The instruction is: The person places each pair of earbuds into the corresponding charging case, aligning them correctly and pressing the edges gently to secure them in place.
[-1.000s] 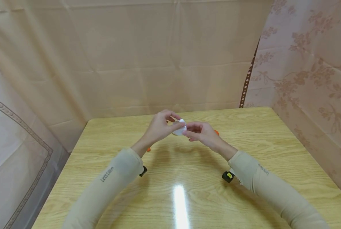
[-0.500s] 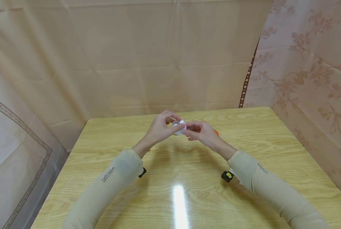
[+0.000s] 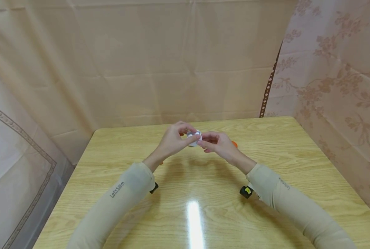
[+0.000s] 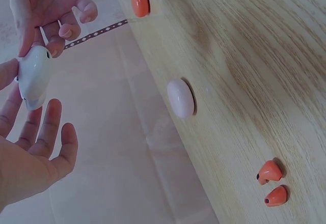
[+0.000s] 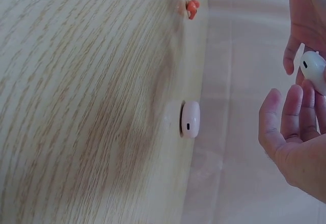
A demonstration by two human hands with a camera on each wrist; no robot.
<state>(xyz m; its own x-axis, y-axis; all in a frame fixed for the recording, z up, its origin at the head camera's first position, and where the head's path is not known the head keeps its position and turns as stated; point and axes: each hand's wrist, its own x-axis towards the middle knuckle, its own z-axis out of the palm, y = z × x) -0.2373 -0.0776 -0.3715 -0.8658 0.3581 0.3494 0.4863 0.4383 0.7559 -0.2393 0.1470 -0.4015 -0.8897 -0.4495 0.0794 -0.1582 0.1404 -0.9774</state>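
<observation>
In the head view, a small white earbud case (image 3: 195, 143) is held up over the far part of the table, between both hands. Rounded white shapes show at its top; fingers partly cover them. My left hand (image 3: 172, 141) grips the case from the left with thumb and fingers. From the right, my right hand (image 3: 218, 144) pinches its edge with thumb and fingertips. The left wrist view shows the white case (image 4: 35, 74) with a dark slot and a piece jutting from its lower end. Below the hands, a pale pink earbud case (image 4: 181, 98) sits on the table.
An orange earbud case (image 4: 140, 2) lies on the table at the right, partly behind the right hand in the head view. Toward the left are two orange earbuds (image 4: 270, 172). The table's far edge (image 3: 135, 127) meets a hanging beige cloth (image 3: 135, 69).
Between the fingers the white case has tilted slightly, and more of the rounded white shapes at its top shows. Both hands stay almost in place.
</observation>
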